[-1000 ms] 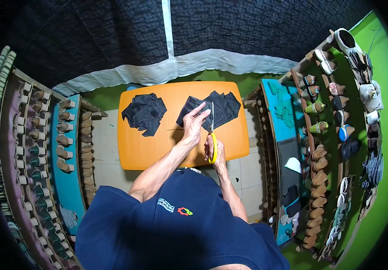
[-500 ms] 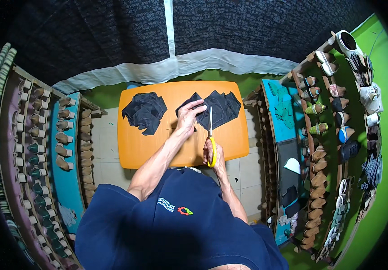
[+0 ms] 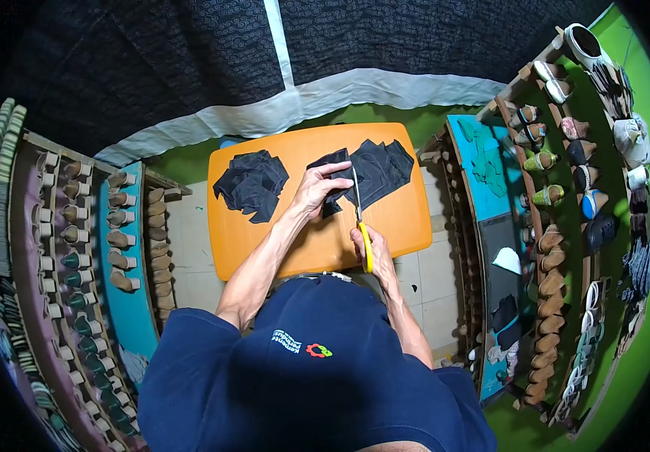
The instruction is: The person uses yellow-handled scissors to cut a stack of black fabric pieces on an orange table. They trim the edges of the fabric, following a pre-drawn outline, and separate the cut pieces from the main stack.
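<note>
My left hand (image 3: 316,188) is closed on a black fabric piece (image 3: 329,160), its fingers reaching across the cloth toward the right. In my right hand (image 3: 375,247) is a pair of scissors (image 3: 366,245) with yellow handles. Their long metal blades point away from me and lie along the right edge of the held piece, close to my left fingertips. Just right of the blades rests a pile of black fabric pieces (image 3: 384,167). A second black fabric heap (image 3: 251,183) lies on the left of the orange table (image 3: 295,264).
Racks of shoe lasts (image 3: 76,256) stand at the left. To the right, a blue shelf (image 3: 472,139) holds green scraps (image 3: 485,162), beside a rack with shoes and lasts (image 3: 549,301). A dark curtain (image 3: 167,68) hangs behind the table.
The whole view has shifted slightly. My left hand still holds the fabric piece, which is now turned more upright, and the scissor blades lie along its right edge.
</note>
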A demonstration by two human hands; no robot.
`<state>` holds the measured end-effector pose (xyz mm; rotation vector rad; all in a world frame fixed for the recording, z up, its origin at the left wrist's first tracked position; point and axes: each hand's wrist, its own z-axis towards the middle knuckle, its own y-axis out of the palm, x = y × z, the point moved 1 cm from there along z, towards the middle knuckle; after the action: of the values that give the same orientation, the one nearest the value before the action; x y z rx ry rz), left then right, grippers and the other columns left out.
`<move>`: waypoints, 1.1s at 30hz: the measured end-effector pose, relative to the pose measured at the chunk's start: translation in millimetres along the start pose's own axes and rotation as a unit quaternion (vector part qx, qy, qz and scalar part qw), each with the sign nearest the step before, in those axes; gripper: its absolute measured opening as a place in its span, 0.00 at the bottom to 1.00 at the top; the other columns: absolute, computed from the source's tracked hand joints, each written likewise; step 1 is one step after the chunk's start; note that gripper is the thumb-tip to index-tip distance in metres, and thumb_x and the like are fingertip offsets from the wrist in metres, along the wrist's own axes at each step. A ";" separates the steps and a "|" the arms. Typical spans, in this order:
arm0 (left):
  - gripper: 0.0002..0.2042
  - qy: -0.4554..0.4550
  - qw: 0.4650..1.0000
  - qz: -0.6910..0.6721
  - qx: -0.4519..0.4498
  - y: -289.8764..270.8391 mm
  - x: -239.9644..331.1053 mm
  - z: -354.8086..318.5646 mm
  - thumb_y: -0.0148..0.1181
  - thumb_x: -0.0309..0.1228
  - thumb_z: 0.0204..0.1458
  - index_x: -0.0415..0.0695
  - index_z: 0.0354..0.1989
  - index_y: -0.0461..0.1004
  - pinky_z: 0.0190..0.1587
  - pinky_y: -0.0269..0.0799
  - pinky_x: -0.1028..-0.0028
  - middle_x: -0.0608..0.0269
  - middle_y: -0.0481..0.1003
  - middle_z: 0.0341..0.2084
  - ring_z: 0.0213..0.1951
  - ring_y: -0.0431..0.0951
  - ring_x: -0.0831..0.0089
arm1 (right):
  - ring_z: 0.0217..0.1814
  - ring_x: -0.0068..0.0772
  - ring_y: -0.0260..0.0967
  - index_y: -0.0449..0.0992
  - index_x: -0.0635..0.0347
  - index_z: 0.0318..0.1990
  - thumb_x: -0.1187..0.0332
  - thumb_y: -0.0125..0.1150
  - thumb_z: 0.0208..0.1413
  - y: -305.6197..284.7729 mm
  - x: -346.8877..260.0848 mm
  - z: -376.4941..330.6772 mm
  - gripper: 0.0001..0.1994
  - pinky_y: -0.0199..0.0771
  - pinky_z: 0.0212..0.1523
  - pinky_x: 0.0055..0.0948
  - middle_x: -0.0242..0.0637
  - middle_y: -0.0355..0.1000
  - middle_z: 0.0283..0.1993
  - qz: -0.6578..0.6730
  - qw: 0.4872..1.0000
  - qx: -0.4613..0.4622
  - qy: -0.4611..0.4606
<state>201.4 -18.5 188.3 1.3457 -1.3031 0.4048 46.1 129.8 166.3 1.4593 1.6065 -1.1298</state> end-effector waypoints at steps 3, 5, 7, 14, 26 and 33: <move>0.25 -0.006 1.000 -0.006 -0.011 1.0 -1.0 1.0 0.68 0.18 0.46 0.37 0.56 0.75 0.43 0.76 0.80 0.62 0.81 0.38 0.37 0.80 0.79 | 0.19 0.17 0.52 0.71 0.58 0.29 0.41 0.62 0.57 -2.8 4.9 2.0 0.26 0.53 0.20 0.26 0.23 0.56 0.17 -0.017 1.000 0.014 -0.018; 0.25 -0.005 1.000 -0.010 -0.004 1.2 -0.6 1.4 0.67 0.17 0.46 0.38 0.57 0.75 0.43 0.76 0.80 0.62 0.81 0.38 0.37 0.80 0.79 | 0.20 0.17 0.50 0.71 0.58 0.28 0.44 0.64 0.57 -1.6 6.4 5.9 0.24 0.51 0.20 0.26 0.22 0.55 0.18 -0.031 0.998 0.031 -0.039; 0.25 0.001 1.000 -0.025 -0.006 1.8 -3.9 2.3 0.68 0.17 0.46 0.39 0.57 0.75 0.41 0.76 0.81 0.63 0.81 0.38 0.36 0.80 0.80 | 0.21 0.17 0.49 0.71 0.58 0.27 0.46 0.65 0.57 -3.7 1.2 2.2 0.23 0.50 0.21 0.26 0.21 0.55 0.18 -0.029 0.999 0.032 -0.011; 0.27 0.014 1.000 -0.011 0.002 1.6 -3.7 4.8 0.68 0.14 0.44 0.37 0.57 0.74 0.46 0.77 0.78 0.60 0.81 0.40 0.38 0.80 0.76 | 0.19 0.15 0.50 0.68 0.55 0.22 0.48 0.68 0.56 -5.4 -3.5 0.0 0.23 0.49 0.19 0.25 0.20 0.55 0.17 0.006 0.999 0.042 0.000; 0.30 0.034 0.999 -0.025 0.002 13.7 -11.4 0.5 0.68 0.15 0.45 0.36 0.61 0.70 0.50 0.76 0.76 0.54 0.80 0.45 0.42 0.81 0.74 | 0.16 0.18 0.58 0.67 0.57 0.24 0.42 0.63 0.57 -7.8 -10.1 2.0 0.26 0.57 0.18 0.26 0.25 0.60 0.15 -0.076 0.995 0.054 -0.045; 0.31 0.031 0.999 -0.036 0.001 18.3 -15.0 -2.9 0.68 0.15 0.46 0.35 0.62 0.69 0.49 0.77 0.77 0.54 0.79 0.45 0.42 0.80 0.74 | 0.16 0.15 0.53 0.68 0.55 0.23 0.44 0.66 0.56 -8.6 -17.4 -1.5 0.25 0.52 0.17 0.24 0.22 0.58 0.14 -0.001 0.999 0.050 -0.006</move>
<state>182.6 -4.4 185.1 1.3662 -1.1992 0.3951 40.2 124.4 184.0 1.5124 1.5634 -1.2323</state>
